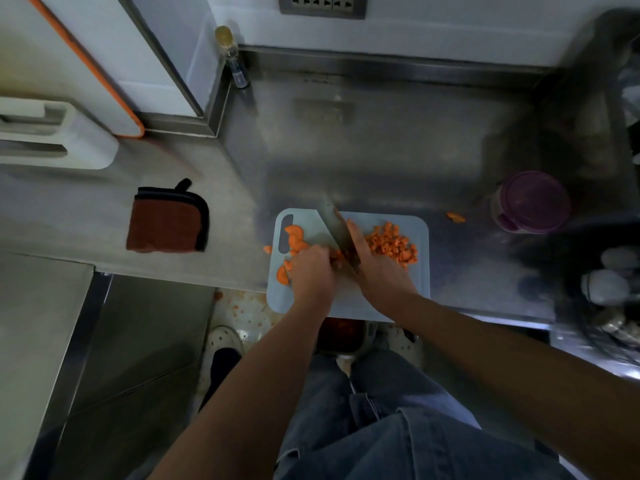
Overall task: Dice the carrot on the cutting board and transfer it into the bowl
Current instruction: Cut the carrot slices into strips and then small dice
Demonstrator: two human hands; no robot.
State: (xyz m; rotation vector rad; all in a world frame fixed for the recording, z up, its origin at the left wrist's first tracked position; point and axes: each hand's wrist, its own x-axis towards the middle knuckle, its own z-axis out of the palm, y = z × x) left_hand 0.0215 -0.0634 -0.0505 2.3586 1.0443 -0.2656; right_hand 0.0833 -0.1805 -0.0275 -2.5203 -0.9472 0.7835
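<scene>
Head view: carrot half-slices (295, 237) lie at the left end of the light blue cutting board (278, 301), with a diced pile (391, 242) at its right end. The left hand (311, 273) holds some half-slices down with curled fingers, just beside the knife (337, 230) blade. The right hand (381, 277) grips the handle, forefinger along the blade. 1 stray piece (455, 217) lies on the steel counter (381, 150) near a purple-lidded container (533, 202). A brown pot holder (168, 221) lies well to the left.

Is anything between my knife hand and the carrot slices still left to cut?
Only the left hand, which holds slices beside the knife in the right hand; more lie left of it on the board. Nothing else intervenes.
</scene>
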